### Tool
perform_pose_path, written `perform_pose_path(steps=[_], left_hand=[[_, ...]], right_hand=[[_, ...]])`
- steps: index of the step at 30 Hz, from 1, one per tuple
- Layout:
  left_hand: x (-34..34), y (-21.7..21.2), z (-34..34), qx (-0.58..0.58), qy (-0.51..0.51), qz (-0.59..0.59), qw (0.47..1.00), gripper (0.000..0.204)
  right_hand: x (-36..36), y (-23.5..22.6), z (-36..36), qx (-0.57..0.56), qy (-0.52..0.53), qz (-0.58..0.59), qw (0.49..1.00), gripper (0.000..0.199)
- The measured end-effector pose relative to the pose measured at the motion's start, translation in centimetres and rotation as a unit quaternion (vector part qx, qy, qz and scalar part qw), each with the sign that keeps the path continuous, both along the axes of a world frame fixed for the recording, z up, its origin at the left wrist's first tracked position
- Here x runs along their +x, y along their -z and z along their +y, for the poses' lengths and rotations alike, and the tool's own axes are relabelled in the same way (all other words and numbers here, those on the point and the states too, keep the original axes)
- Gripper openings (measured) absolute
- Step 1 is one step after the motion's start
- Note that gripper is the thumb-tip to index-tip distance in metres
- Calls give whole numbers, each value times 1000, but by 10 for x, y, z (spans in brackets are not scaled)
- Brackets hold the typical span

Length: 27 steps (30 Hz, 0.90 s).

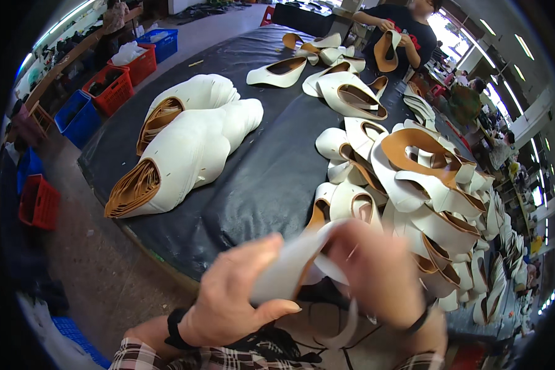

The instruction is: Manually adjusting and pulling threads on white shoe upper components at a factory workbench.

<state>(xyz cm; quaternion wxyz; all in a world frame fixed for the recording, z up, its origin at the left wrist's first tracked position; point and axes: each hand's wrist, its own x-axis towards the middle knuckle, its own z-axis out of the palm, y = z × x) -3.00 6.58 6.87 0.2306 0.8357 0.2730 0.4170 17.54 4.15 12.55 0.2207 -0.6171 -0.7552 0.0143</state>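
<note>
In front of my body my left hand (225,299) grips a white shoe upper (279,274) with a tan inner side, thumb below and fingers along its outer face. My right hand (379,271), blurred by motion, is curled at the upper's other edge; what its fingers hold is hidden. Beneath that hand a thin pale strip (346,327) curves downward. Just beyond it on the right lies a large heap of loose white uppers (407,185) with tan linings. Two thick nested stacks of uppers, a front stack (185,154) and a back stack (197,92), rest on the table's left.
The black-covered table (253,185) stretches away from me. At its far end a person (401,37) handles another upper (386,52). Red crates (110,91) and blue crates (78,118) stand on the floor at left. More work tables and people are at right.
</note>
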Motion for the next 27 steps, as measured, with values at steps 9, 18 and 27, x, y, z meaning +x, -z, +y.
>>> perform_pose_path(steps=[9, 18, 27], left_hand=[[13, 43, 37, -189, 61, -23, 980, 37], [45, 84, 82, -271, 162, 94, 944, 42], [67, 122, 39, -238, 191, 155, 940, 52]], right_hand=[[139, -121, 128, 153, 202, -141, 957, 36], [130, -12, 43, -56, 272, 204, 939, 13], [307, -39, 22, -15, 534, -41, 845, 31]])
